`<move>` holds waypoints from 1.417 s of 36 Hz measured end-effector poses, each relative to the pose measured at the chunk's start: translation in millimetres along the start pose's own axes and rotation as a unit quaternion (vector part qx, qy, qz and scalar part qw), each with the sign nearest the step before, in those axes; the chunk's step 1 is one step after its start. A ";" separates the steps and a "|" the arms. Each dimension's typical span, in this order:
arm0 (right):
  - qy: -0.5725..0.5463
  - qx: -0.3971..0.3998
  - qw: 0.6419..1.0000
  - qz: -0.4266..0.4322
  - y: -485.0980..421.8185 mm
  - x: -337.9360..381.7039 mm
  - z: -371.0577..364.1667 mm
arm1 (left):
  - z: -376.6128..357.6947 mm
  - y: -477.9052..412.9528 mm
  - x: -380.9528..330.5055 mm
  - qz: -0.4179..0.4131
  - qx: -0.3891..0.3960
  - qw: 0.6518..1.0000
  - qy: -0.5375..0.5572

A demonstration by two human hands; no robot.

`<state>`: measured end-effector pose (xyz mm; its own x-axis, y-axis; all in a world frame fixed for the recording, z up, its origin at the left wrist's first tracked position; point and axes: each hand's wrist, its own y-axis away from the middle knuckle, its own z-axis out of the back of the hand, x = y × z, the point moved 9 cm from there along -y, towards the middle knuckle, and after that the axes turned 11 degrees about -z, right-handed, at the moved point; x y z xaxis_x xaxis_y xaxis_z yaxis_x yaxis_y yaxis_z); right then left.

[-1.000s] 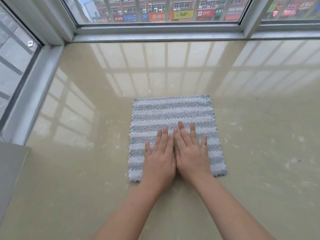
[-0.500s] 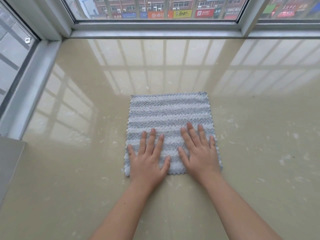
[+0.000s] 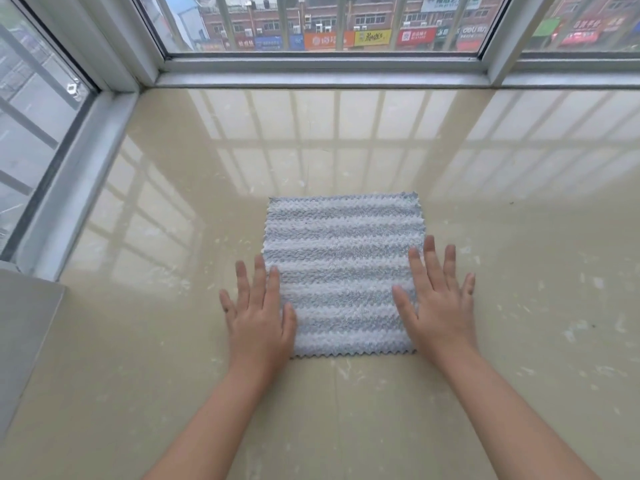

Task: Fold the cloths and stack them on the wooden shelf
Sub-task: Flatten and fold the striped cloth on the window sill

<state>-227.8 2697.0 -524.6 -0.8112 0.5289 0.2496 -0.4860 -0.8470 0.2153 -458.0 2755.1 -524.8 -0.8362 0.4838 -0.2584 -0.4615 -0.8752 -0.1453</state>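
Left hand (image 3: 260, 322): fingers spread, flat on cloth's left edge. Striped cloth (image 3: 341, 271): lies flat and unfolded near middle of glossy sill (image 3: 519, 271). Right hand (image 3: 437, 306): fingers spread, flat on cloth's right edge

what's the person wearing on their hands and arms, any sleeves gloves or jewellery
Nothing worn shows. The left hand and right hand are bare: no gloves, rings, watch or bracelet. The forearms are bare too, with no sleeves in sight down to the bottom edge of the picture.
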 end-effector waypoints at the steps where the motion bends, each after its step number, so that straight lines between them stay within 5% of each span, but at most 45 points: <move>1: -0.009 -0.001 1.000 0.021 -2.3 13.8 3.1 | 2.6 -9.6 -8.0 -0.016 -0.007 1.000 0.003; 10: 0.003 0.046 0.993 0.110 -29.2 86.3 -31.9 | -47.1 -65.0 -60.0 -0.070 0.163 0.984 0.022; 24: 0.025 0.032 0.998 0.038 -38.8 32.4 -25.3 | -38.7 -53.7 -27.1 -0.028 0.153 0.988 0.005; 38: 0.050 0.106 0.992 -0.037 -40.8 -21.1 -10.5 | -17.9 -31.1 30.6 0.040 0.164 0.986 0.014; 42: 0.028 0.069 0.997 0.013 -54.2 8.0 11.3 | -0.6 -55.3 23.7 0.040 0.106 0.993 0.022; 47: 0.037 0.075 0.993 0.081 -78.3 76.3 10.6 | -9.6 -107.6 -27.8 -0.072 0.121 0.990 -0.009; 51: 0.041 0.090 0.991 0.088 -88.6 104.6 -8.4 | -30.2 -130.0 -39.7 -0.069 0.164 0.984 0.009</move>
<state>-272.3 2826.9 -525.5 -0.9059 0.3607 0.2218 -0.2741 -0.8987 0.3423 -355.8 2849.8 -524.5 -0.7547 0.5955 -0.2753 -0.6437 -0.7533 0.1350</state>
